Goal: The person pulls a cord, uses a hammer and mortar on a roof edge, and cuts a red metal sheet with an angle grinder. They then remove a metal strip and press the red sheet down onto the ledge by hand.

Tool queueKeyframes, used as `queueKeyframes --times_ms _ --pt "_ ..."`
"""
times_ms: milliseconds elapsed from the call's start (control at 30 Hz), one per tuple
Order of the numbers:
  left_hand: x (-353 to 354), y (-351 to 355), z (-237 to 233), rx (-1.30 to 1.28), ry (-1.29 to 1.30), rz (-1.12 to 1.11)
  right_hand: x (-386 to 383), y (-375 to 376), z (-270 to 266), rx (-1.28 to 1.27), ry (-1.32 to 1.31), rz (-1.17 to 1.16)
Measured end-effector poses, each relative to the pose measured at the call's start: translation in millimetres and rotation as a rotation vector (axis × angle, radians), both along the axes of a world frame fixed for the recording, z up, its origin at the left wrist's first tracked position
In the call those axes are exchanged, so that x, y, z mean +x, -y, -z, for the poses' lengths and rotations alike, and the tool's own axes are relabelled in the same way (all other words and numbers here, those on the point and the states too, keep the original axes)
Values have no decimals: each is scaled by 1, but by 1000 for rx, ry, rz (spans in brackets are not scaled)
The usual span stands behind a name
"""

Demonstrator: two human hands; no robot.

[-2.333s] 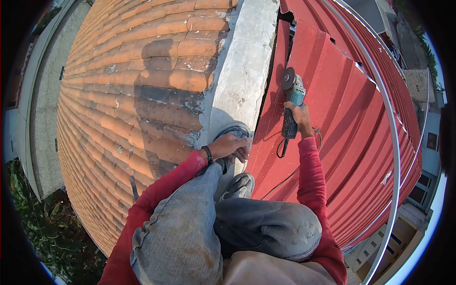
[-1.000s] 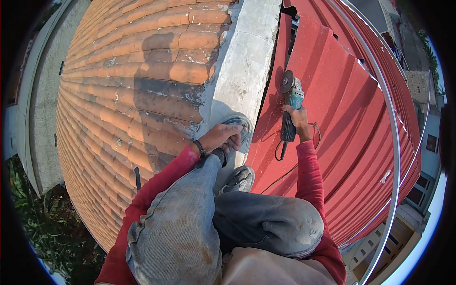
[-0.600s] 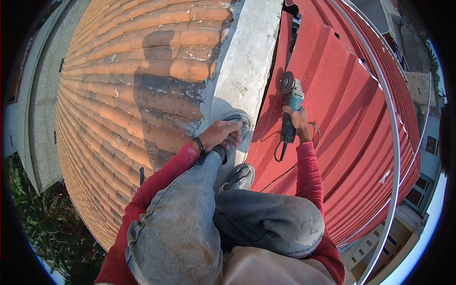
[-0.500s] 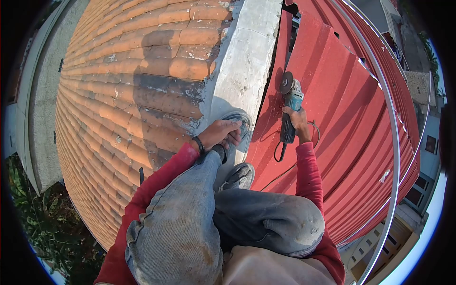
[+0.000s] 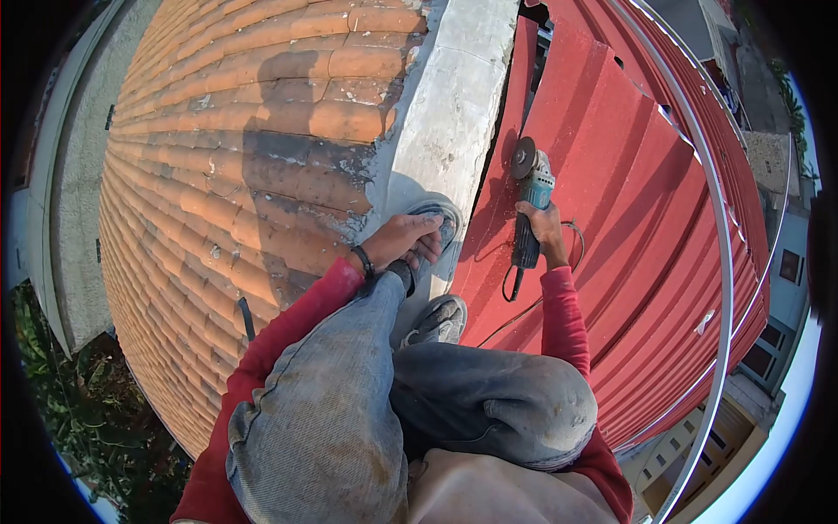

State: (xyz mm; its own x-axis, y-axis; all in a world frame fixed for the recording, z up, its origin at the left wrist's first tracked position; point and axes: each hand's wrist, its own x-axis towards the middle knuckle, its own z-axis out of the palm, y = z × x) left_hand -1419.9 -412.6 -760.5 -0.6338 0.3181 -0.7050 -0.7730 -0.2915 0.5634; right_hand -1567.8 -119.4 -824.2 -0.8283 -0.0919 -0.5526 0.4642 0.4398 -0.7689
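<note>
My right hand is wrapped round the body of an angle grinder, which has a teal front and a black rear handle. Its dark disc points up and away from me, over the red metal roof sheet. A cord runs from the handle's end across the sheet. My left hand hangs over my left shoe, fingers loosely curled in and nothing visible in them. A black band circles the left wrist. Both shoes stand by the pale concrete ridge.
Orange clay tiles slope away on the left, with my shadow across them. A gap opens between the ridge and the lifted red sheet near the top. A pale curved pipe or cable arcs along the right. Plants lie far below, lower left.
The grinder in my right hand has shifted slightly down and to the left, its disc turned a little more toward the camera. My left hand has barely moved.
</note>
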Motion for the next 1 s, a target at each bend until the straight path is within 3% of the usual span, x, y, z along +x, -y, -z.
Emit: queueKeyframes --times_ms 1000 --pt "4 6 1 -3 -14 -35 31 -4 -1 61 45 -7"
